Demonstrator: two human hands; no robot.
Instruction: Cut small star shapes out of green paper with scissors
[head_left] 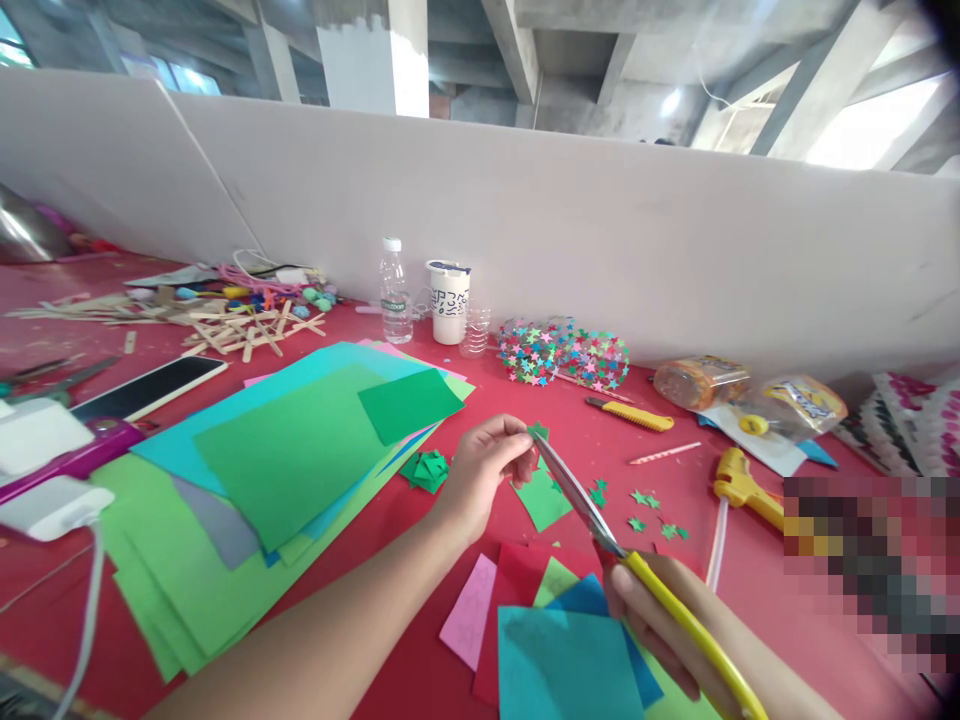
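Observation:
Between the fingertips of my left hand is a small green paper star. My right hand grips yellow-handled scissors, whose blade tips reach the star's edge. Under the blades lies a light green paper piece. Several cut green stars are scattered to the right. A small heap of dark green paper pieces rests just left of my left hand. Nearer to me are coloured paper squares, with a teal sheet on top and a pink piece beside it.
Large green and blue paper sheets cover the left. Behind stand a water bottle, a white cup and star-covered decorations. A yellow utility knife and a yellow glue gun lie right. Craft sticks and a phone are left.

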